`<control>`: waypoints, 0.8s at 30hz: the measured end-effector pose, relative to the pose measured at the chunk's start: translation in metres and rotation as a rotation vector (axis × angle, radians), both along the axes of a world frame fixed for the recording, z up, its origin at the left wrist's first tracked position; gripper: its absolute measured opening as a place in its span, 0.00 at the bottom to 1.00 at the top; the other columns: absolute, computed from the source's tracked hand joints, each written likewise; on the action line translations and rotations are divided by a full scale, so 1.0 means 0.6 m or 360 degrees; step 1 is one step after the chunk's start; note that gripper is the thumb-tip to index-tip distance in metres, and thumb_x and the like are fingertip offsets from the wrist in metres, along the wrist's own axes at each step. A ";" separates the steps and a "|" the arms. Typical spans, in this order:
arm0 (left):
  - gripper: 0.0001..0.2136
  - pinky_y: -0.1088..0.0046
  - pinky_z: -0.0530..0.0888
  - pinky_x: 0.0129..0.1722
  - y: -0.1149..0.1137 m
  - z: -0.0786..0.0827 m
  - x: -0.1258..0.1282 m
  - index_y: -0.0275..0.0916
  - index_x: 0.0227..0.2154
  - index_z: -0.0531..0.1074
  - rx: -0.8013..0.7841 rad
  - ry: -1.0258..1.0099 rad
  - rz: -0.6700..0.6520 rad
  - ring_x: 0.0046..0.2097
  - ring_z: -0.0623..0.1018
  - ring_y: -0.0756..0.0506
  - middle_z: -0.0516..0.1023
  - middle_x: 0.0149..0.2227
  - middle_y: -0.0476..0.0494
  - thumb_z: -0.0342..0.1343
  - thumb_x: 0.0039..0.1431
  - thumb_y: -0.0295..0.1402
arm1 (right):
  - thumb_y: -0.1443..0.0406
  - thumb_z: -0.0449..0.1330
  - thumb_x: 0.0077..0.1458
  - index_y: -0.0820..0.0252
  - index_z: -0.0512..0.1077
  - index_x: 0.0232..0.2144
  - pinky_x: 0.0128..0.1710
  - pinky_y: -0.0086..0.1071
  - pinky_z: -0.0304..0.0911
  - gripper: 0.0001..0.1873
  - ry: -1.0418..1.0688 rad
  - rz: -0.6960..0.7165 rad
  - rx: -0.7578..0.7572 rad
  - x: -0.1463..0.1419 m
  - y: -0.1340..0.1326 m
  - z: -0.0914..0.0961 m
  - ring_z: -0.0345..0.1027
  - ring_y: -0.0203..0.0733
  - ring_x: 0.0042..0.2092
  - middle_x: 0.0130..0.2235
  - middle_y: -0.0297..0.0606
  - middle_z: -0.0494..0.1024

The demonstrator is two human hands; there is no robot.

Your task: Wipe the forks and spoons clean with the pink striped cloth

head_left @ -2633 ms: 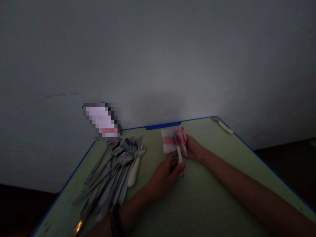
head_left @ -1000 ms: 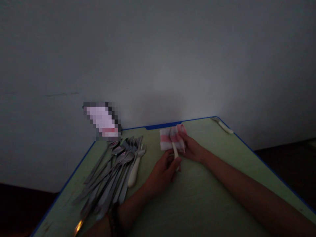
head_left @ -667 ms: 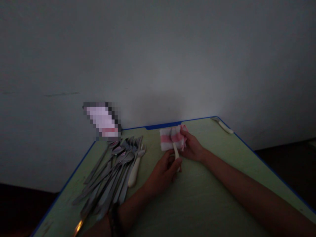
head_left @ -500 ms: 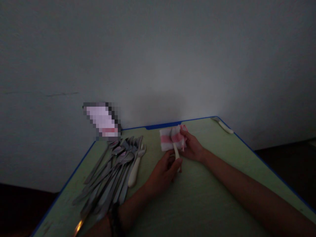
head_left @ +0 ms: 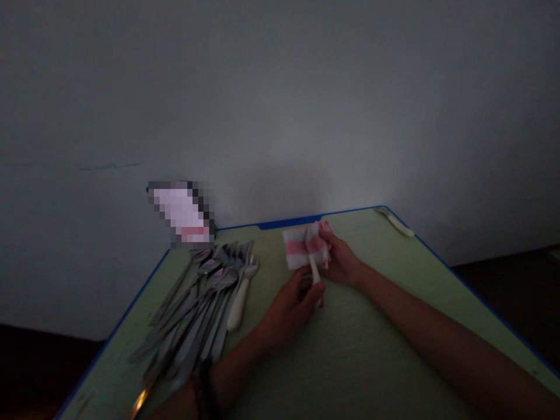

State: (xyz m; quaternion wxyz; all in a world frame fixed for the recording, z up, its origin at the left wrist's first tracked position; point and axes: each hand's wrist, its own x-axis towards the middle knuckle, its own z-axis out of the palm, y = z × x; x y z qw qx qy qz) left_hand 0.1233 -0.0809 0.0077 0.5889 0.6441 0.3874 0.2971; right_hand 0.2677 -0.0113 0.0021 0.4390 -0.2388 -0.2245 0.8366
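My left hand [head_left: 295,303] is closed around the pale handle of a white-handled piece of cutlery [head_left: 315,271]. Its dark metal head points away from me and rests against a pink-and-white striped cloth [head_left: 297,248]; whether it is a fork or a spoon, I cannot tell. Folded partly around that head, the cloth is pinched in my right hand [head_left: 341,259], whose fingers are partly hidden behind it. Left of my left hand lies a white-handled fork [head_left: 240,300], at the edge of a heap of metal cutlery [head_left: 201,309] with spoons and long thin handles.
Another white-handled fork [head_left: 399,224] lies by the far right corner of the pale green, blue-edged table [head_left: 371,350]. At the far left, a pixelated object with a bright face [head_left: 179,210] stands against the grey wall [head_left: 280,105] behind the table.
The cutlery has turned slightly in my left hand, and its head has shifted a little to the right against the cloth. Both hands stay almost in place.
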 end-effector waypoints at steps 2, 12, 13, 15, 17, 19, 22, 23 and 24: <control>0.14 0.81 0.58 0.19 0.000 0.000 0.000 0.37 0.44 0.59 -0.0011 0.0003 0.0002 0.20 0.61 0.56 0.65 0.26 0.53 0.46 0.60 0.40 | 0.60 0.46 0.57 0.63 0.71 0.31 0.36 0.34 0.65 0.17 0.0012 0.0002 -0.0008 0.001 0.000 0.001 0.70 0.39 0.28 0.24 0.37 0.76; 0.14 0.80 0.59 0.20 -0.001 0.000 -0.001 0.37 0.46 0.59 0.0000 0.0008 -0.0017 0.21 0.61 0.55 0.65 0.26 0.53 0.46 0.60 0.39 | 0.61 0.45 0.57 0.64 0.71 0.31 0.36 0.33 0.66 0.17 -0.0019 -0.0007 0.0002 0.000 -0.003 0.005 0.70 0.38 0.27 0.23 0.37 0.76; 0.14 0.80 0.59 0.20 -0.001 0.001 -0.001 0.37 0.46 0.59 0.0003 0.0012 -0.0017 0.21 0.61 0.55 0.65 0.26 0.53 0.46 0.60 0.39 | 0.61 0.45 0.57 0.64 0.71 0.31 0.36 0.33 0.65 0.17 -0.0022 -0.0010 0.0004 0.001 -0.003 0.004 0.70 0.38 0.27 0.23 0.37 0.76; 0.14 0.80 0.59 0.20 -0.001 0.002 0.000 0.37 0.46 0.59 0.0015 0.0016 -0.0015 0.21 0.62 0.55 0.65 0.26 0.52 0.45 0.60 0.39 | 0.61 0.46 0.57 0.63 0.71 0.30 0.35 0.32 0.65 0.17 -0.0016 -0.0008 0.0009 0.001 -0.002 0.002 0.69 0.37 0.26 0.23 0.36 0.76; 0.14 0.80 0.59 0.21 -0.001 0.001 0.000 0.37 0.46 0.59 0.0024 0.0023 -0.0017 0.22 0.62 0.55 0.66 0.26 0.52 0.45 0.61 0.38 | 0.60 0.46 0.57 0.63 0.71 0.29 0.35 0.32 0.66 0.17 -0.0001 0.0007 0.0012 0.001 -0.001 0.002 0.69 0.36 0.25 0.23 0.36 0.75; 0.14 0.79 0.60 0.21 -0.001 0.000 0.000 0.37 0.45 0.59 0.0029 0.0032 -0.0015 0.22 0.62 0.55 0.66 0.26 0.52 0.46 0.61 0.39 | 0.60 0.45 0.57 0.64 0.70 0.28 0.34 0.32 0.66 0.17 0.0011 0.0014 -0.0009 0.001 -0.001 0.003 0.69 0.36 0.25 0.22 0.36 0.75; 0.14 0.79 0.60 0.22 -0.001 -0.001 0.000 0.37 0.45 0.59 0.0020 0.0042 -0.0016 0.22 0.63 0.55 0.66 0.27 0.52 0.46 0.60 0.39 | 0.60 0.45 0.58 0.64 0.70 0.27 0.32 0.30 0.65 0.18 0.0031 0.0000 -0.0056 0.000 -0.002 0.004 0.68 0.36 0.23 0.22 0.36 0.75; 0.14 0.79 0.60 0.22 -0.001 -0.001 0.000 0.37 0.45 0.59 0.0016 0.0041 -0.0018 0.22 0.63 0.55 0.66 0.27 0.52 0.46 0.60 0.39 | 0.60 0.46 0.57 0.64 0.70 0.27 0.32 0.30 0.65 0.18 0.0038 -0.0006 -0.0059 0.000 -0.001 0.004 0.68 0.35 0.23 0.22 0.36 0.75; 0.14 0.79 0.60 0.22 -0.001 -0.001 0.000 0.36 0.45 0.59 0.0015 0.0040 -0.0018 0.22 0.63 0.55 0.66 0.27 0.52 0.46 0.60 0.39 | 0.60 0.46 0.57 0.64 0.70 0.27 0.32 0.30 0.65 0.17 0.0045 -0.0006 -0.0051 0.000 -0.001 0.003 0.68 0.35 0.23 0.22 0.36 0.75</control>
